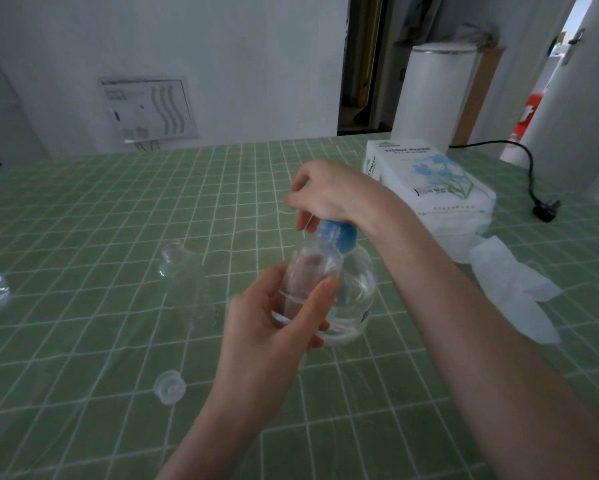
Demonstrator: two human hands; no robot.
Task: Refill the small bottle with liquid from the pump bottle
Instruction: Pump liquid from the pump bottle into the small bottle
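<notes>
Near the middle of the desk (118, 237), the left hand (274, 327) grips the small bottle (312, 268) roughly upright. Its mouth sits just under the spout of the blue pump head (339, 233). The right hand (329, 195), fingers curled, grips that head from above, and the pump bottle (357, 299) stands just behind.

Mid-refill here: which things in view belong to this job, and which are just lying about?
In the job: small bottle in left hand; pump bottle under right hand; clear cap, probably.
Lying about: tissue pack; loose tissue; black plug; second clear bottle.
</notes>
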